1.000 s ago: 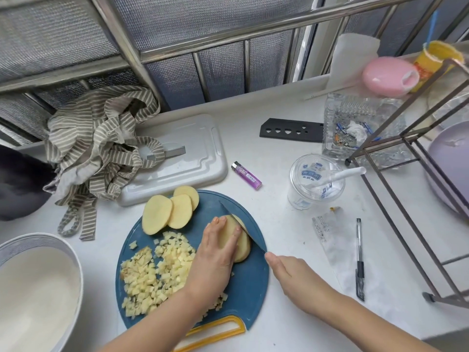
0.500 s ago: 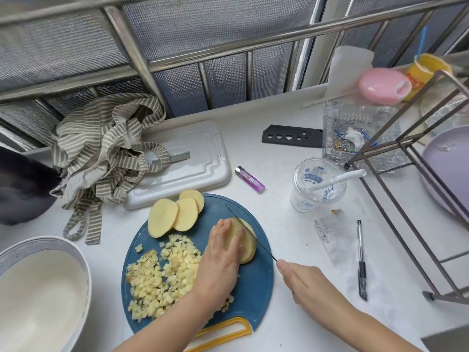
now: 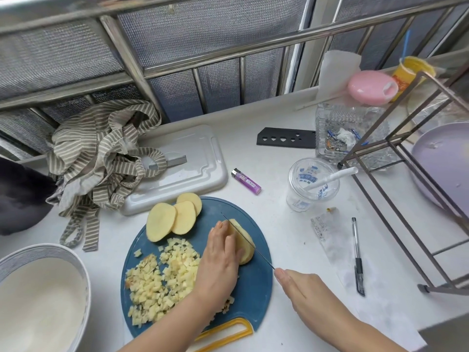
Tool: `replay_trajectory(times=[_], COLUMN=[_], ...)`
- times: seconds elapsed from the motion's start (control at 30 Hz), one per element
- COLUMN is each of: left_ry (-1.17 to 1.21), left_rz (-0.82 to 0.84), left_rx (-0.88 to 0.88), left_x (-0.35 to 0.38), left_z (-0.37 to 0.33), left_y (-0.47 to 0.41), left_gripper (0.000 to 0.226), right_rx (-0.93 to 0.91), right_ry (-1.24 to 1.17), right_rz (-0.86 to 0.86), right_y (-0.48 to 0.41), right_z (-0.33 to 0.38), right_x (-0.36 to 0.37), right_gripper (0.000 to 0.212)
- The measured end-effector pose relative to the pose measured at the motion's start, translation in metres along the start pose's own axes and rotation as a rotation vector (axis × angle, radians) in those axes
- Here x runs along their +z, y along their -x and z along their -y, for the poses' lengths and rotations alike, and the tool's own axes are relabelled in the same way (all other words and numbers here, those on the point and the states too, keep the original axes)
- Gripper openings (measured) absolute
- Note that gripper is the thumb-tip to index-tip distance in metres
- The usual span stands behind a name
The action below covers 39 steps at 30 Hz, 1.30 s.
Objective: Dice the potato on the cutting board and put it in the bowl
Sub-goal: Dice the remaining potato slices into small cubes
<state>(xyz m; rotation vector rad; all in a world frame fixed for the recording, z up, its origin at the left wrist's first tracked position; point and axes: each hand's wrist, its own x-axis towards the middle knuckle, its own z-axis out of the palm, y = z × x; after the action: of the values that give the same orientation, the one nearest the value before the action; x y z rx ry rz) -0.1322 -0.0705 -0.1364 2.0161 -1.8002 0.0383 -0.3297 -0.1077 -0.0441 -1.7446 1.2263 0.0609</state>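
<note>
A round blue cutting board (image 3: 253,295) with a yellow handle lies on the white counter. Three flat potato slices (image 3: 175,219) overlap at its far edge. A pile of small potato dice (image 3: 160,280) covers its left half. My left hand (image 3: 218,262) presses down on a stack of potato slices (image 3: 245,243) in the board's middle. My right hand (image 3: 302,290) grips a knife whose thin blade (image 3: 250,241) stands edge-down in that stack. The handle is hidden in my fist. A white bowl (image 3: 83,278) with a patterned rim sits at the lower left.
A striped cloth (image 3: 101,158) and a grey plastic lid (image 3: 193,168) lie behind the board. A purple lighter (image 3: 245,181), plastic cup (image 3: 312,184), black knife sheath (image 3: 285,137), pen (image 3: 357,255) and metal rack (image 3: 396,199) are to the right.
The blade has turned from flat-looking to edge-on and sits across the potato stack. My left hand stays on the stack. The view has shifted slightly downward.
</note>
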Motion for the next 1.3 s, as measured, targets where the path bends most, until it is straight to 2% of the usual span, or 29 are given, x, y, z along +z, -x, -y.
replay_trajectory(times=[0.3, 0.4, 0.83, 0.97, 1.07, 1.2, 1.3], left_ry=[-0.004, -0.006, -0.004, -0.015, -0.024, -0.036, -0.059], left_rz=[0.004, 0.000, 0.008, 0.048, 0.041, 0.111, 0.126], left_rx=[-0.004, 0.004, 0.051, 0.036, 0.044, 0.035, 0.036], left_x=[0.001, 0.000, 0.003, 0.004, 0.003, 0.000, -0.002], left_z=[-0.001, -0.001, 0.001, 0.001, 0.002, -0.001, -0.002], left_y=[0.000, -0.001, 0.001, 0.001, 0.002, 0.001, 0.000], left_gripper=[0.030, 0.036, 0.020, 0.037, 0.022, 0.057, 0.066], right_rx=[-0.005, 0.006, 0.035, 0.032, 0.039, 0.040, 0.039], right_ry=[0.011, 0.017, 0.052, 0.063, 0.059, 0.030, 0.028], right_rz=[-0.011, -0.005, 0.053, 0.049, 0.057, 0.085, 0.102], right_y=[0.000, 0.001, -0.005, -0.005, -0.007, -0.021, -0.036], right_z=[-0.002, 0.000, 0.005, 0.004, 0.005, 0.006, 0.003], right_x=[0.001, 0.001, 0.006, 0.008, 0.008, 0.006, 0.007], right_gripper=[0.052, 0.052, 0.057, 0.057, 0.050, 0.047, 0.046])
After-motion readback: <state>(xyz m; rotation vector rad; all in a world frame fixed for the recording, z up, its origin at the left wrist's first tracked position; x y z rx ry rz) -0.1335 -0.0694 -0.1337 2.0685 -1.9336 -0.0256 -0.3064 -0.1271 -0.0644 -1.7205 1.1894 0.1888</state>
